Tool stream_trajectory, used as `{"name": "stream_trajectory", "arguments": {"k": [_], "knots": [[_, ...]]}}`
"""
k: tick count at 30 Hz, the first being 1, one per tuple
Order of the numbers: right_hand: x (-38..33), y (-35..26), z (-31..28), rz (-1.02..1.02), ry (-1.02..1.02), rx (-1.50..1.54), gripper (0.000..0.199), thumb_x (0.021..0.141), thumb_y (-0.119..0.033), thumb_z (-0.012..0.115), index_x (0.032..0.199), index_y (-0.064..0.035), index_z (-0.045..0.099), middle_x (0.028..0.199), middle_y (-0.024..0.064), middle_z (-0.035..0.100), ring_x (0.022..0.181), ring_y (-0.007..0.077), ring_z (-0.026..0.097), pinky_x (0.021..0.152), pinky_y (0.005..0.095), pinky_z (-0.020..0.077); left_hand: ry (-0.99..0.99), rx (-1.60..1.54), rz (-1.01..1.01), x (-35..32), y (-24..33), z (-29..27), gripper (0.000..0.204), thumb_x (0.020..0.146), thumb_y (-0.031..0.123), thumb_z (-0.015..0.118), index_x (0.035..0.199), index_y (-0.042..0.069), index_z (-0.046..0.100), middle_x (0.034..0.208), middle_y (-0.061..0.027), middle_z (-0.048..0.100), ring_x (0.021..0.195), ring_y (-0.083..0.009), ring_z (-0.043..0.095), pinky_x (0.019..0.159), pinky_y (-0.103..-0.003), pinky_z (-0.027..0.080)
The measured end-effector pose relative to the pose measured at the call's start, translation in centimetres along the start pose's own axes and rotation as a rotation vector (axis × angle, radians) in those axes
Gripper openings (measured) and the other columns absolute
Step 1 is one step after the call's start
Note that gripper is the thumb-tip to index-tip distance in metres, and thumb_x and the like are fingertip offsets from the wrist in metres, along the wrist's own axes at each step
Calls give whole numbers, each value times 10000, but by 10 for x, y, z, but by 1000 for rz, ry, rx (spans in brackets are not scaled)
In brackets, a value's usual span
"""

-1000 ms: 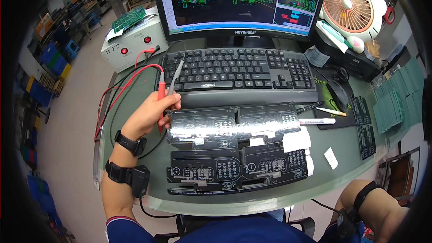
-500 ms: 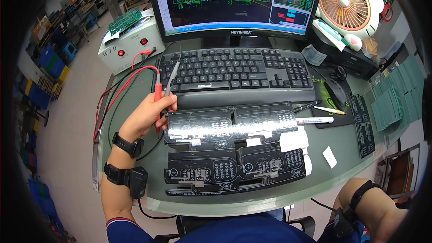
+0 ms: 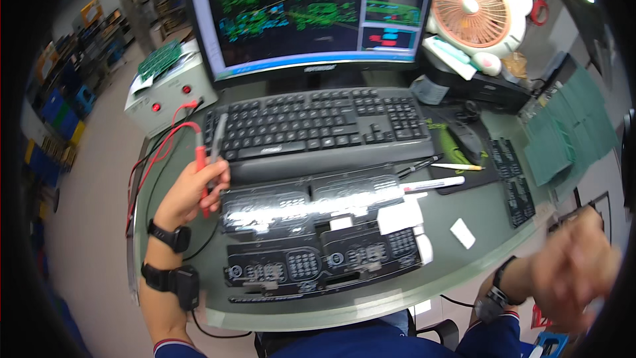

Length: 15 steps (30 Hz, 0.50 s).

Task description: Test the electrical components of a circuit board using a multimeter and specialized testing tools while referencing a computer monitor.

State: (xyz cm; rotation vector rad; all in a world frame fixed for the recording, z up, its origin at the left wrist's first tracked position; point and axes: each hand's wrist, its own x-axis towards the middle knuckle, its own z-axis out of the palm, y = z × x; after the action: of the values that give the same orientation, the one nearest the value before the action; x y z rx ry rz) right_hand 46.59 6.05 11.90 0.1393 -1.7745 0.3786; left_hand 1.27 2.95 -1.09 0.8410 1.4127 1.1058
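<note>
My left hand (image 3: 185, 193) is closed around a red test probe (image 3: 201, 158) and a grey-black test probe (image 3: 218, 136), held together with their cables looping up and left. It hovers at the left edge of a black circuit board panel (image 3: 271, 242), which lies in front of the keyboard with glare across its upper half. White paper pieces (image 3: 399, 217) rest on the panel's right end. My right hand (image 3: 576, 268) is raised beyond the table's right edge, smeared by motion; its fingers and anything in them cannot be made out.
Behind stand a keyboard (image 3: 324, 131), a monitor (image 3: 291, 20), and a white power box (image 3: 171, 96) with red cables. To the right are a mouse (image 3: 464, 142), pens (image 3: 434, 184), a small board (image 3: 510, 182), green sheets (image 3: 550, 142) and a fan (image 3: 470, 5).
The whole view has shifted and tilted. My right hand has come up into view at the right, where mostly the forearm showed. My left hand still grips both probes.
</note>
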Motion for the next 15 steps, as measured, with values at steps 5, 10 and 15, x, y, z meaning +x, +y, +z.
{"name": "stream_trajectory", "arguments": {"k": [5, 10, 15], "knots": [[-24, 96, -3, 610, -418, -436, 95, 799, -14, 678, 884, -15, 636, 799, 94, 620, 684, 214, 613, 611, 345, 487, 89, -309, 142, -16, 0, -29, 275, 973, 284, 509, 773, 98, 473, 529, 48, 393, 350, -33, 305, 362, -199, 321], [-79, 145, -46, 681, -878, -963, 120, 790, -101, 653, 907, -75, 647, 878, 62, 629, 828, 268, 633, 693, 377, 512, -64, -780, 581, -28, 21, -5, 393, 1032, 264, 354, 661, 138, 316, 503, 38, 277, 367, -62, 258, 388, -227, 345], [-105, 164, -54, 762, -993, -1099, 153, 776, -55, 614, 921, -85, 650, 904, 70, 642, 825, 284, 642, 688, 388, 523, 61, -483, 692, -38, 38, 74, 476, 1024, 330, 290, 641, 79, 420, 661, -81, 459, 621, -201, 510, 567, -314, 482]]}}
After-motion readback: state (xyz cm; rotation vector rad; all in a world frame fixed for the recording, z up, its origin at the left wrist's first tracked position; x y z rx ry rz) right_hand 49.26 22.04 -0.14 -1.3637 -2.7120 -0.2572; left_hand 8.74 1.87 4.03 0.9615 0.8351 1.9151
